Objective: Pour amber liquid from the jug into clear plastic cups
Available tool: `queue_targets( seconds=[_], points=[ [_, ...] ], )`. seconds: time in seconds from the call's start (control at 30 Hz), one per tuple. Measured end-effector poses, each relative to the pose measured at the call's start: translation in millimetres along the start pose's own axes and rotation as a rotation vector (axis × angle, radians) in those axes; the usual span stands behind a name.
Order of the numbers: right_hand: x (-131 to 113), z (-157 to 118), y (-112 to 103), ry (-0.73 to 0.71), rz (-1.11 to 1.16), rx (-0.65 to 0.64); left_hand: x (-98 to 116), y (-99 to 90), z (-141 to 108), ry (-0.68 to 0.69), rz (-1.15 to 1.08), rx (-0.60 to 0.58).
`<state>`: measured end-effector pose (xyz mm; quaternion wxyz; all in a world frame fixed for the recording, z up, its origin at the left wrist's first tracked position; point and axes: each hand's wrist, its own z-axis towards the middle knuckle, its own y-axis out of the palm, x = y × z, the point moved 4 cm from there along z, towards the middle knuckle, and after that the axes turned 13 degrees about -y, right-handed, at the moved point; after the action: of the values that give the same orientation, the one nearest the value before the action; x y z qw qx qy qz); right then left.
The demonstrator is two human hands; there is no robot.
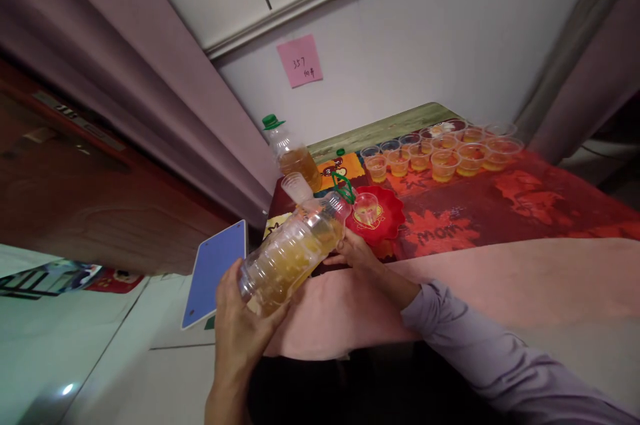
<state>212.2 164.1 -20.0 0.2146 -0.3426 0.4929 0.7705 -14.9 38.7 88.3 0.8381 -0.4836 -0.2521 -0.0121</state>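
Note:
A large clear plastic bottle [300, 245] with yellow liquid is tilted, its neck pointing up and right toward a red scalloped plate [393, 221]. My left hand [245, 325] is wrapped around the bottle's base. My right hand [357, 251] is at the underside near the neck, its fingers against the bottle and partly hidden. At the mouth there is a green handle ring [344, 188]. A clear plastic cup [367, 208] stands on the plate, just beyond the mouth. Whether liquid is flowing I cannot tell.
Several clear cups [445, 165] with orange-yellow liquid stand in rows at the back right. Behind my bottle are a second bottle [300, 165] with a green cap, upside-down-looking stacked cups [297, 188] and a small green cap [341, 152]. A blue board [215, 271] stands left of the table.

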Motion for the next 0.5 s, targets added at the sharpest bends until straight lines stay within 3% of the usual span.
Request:
queue_targets(
  seconds=[0.2,0.5],
  points=[
    [13.7,-1.6,-4.6,0.03,0.03,0.039,6.9,-5.6,5.8,0.009,0.053,-0.03],
    [14.4,-1.1,-2.2,0.05,0.164,0.076,24.3,-12.0,8.6,0.023,0.081,-0.034]
  ],
)
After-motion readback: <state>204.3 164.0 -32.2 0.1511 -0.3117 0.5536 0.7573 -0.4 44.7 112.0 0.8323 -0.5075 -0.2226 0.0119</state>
